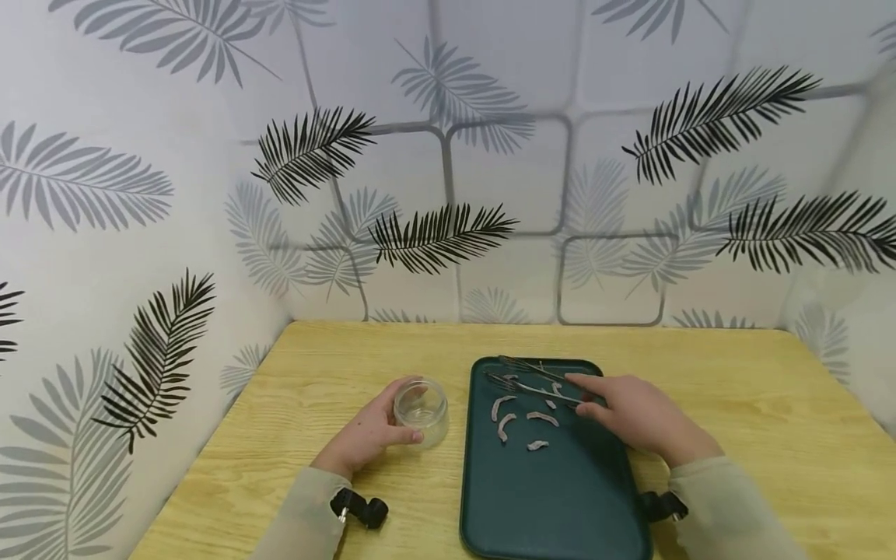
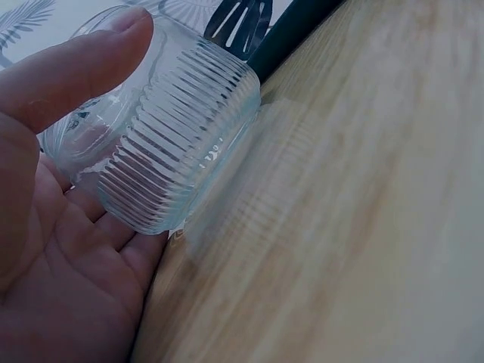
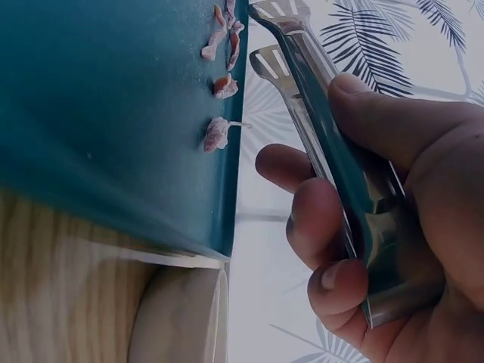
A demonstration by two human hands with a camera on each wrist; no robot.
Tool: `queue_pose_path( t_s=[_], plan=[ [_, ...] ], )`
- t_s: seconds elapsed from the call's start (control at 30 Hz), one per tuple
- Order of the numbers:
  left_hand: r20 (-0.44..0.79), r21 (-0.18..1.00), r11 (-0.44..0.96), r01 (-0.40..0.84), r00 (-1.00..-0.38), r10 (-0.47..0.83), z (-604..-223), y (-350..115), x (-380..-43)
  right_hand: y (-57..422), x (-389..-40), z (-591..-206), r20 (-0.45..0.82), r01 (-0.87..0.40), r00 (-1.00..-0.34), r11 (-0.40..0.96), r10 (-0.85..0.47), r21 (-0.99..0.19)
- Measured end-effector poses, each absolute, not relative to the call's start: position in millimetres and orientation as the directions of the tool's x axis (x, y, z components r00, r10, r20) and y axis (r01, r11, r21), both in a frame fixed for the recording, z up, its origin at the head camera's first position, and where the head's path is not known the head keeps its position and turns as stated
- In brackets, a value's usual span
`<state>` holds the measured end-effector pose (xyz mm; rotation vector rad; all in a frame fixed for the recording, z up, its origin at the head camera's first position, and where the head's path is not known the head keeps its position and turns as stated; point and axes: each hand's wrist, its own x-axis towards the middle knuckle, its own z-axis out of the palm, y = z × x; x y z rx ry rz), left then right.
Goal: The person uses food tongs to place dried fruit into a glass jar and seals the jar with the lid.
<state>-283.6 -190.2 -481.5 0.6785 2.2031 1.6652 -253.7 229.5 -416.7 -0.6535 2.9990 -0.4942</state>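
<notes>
Left hand [image 1: 369, 432] grips a ribbed glass jar [image 1: 435, 421]; right hand [image 1: 635, 408] pinches metal tongs [image 3: 344, 162] above the dark-green tray [image 1: 546, 502]. Uneven squeezing might flick curled strips [image 1: 543, 418] away.

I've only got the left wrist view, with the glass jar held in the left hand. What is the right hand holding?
Observer: The right hand grips metal tongs.
Operator: Are they open?
Observer: Yes, in the right wrist view a gap shows between their two ends.
Operator: What's below them?
Observer: In the head view, a dark green tray with several small, pale strips scattered on it.
</notes>
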Motion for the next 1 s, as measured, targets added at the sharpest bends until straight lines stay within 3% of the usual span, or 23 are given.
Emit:
queue_pose_path(
  t_s=[0.67, 1.0],
  plan=[
    [0.051, 0.959, 0.209, 0.189, -0.845, 0.532, -477.8, -193.0, -282.6, 223.9, -252.2, -420.6, -0.027, -0.397, -0.904, 0.860, -0.427, -0.321],
    [0.043, 0.960, 0.214, 0.181, -0.850, 0.524, -477.9, -191.4, -282.1, 222.6, -249.3, -420.5, 0.078, -0.431, -0.902, 0.870, -0.425, -0.238]
  ],
)
